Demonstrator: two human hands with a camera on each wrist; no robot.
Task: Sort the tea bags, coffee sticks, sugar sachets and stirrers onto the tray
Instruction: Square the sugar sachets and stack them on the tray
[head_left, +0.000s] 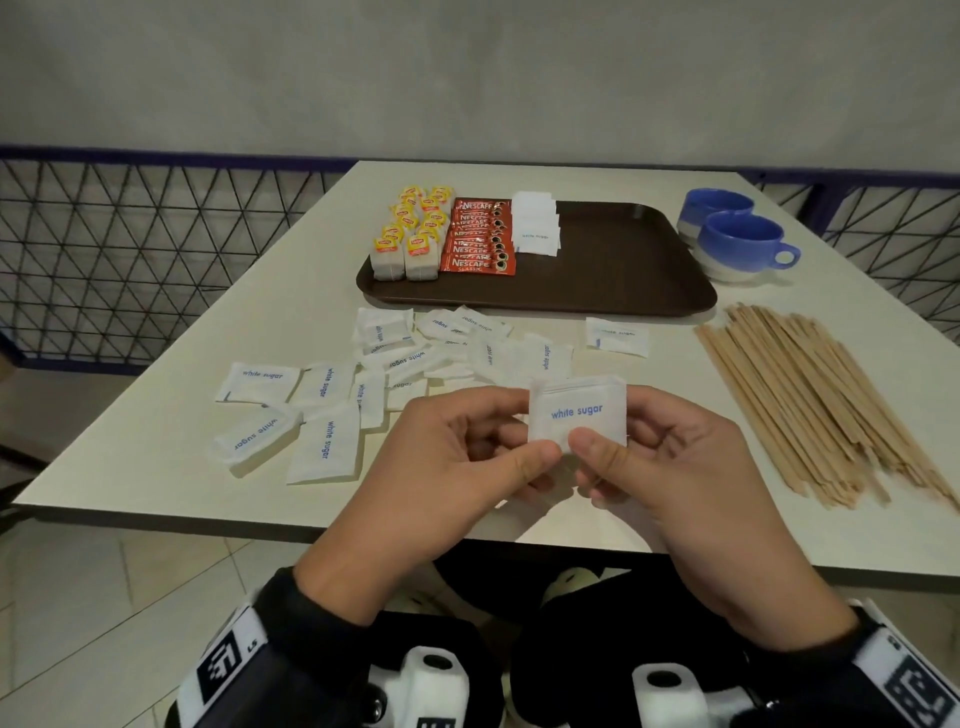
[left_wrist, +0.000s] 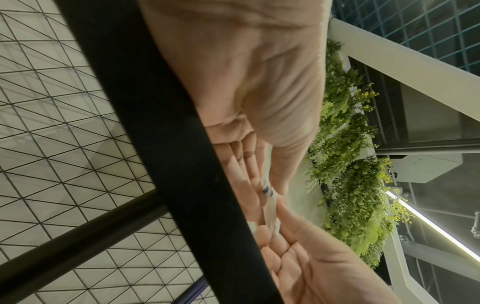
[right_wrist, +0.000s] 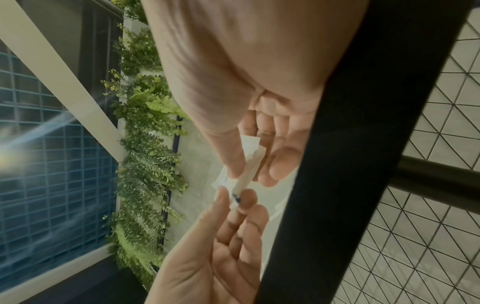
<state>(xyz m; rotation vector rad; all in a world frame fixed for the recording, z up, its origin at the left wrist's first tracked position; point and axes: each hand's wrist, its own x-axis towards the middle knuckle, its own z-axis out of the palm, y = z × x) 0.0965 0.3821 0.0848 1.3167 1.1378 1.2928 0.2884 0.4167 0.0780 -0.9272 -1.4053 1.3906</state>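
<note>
Both hands above near table edge: left hand (head_left: 457, 457) and right hand (head_left: 670, 467) pinch a small stack of sugar sachets (head_left: 576, 413), thumbs on front. Loose sachets (head_left: 363, 374) scattered on table (head_left: 156, 457). Tray (head_left: 623, 270) holds tea bags (head_left: 410, 234), coffee sticks (head_left: 480, 236), sachet pile (head_left: 535, 223). Stirrers (head_left: 810, 395) at right; two blue cups (head_left: 727, 234) beside the tray.

Two blue cups (head_left: 727, 231) sit touching each other at the far right of the pale table (head_left: 156, 431). Black wire fencing (head_left: 130, 260) runs behind, and green ferns (left_wrist: 350, 185) show up from both wrist views.
</note>
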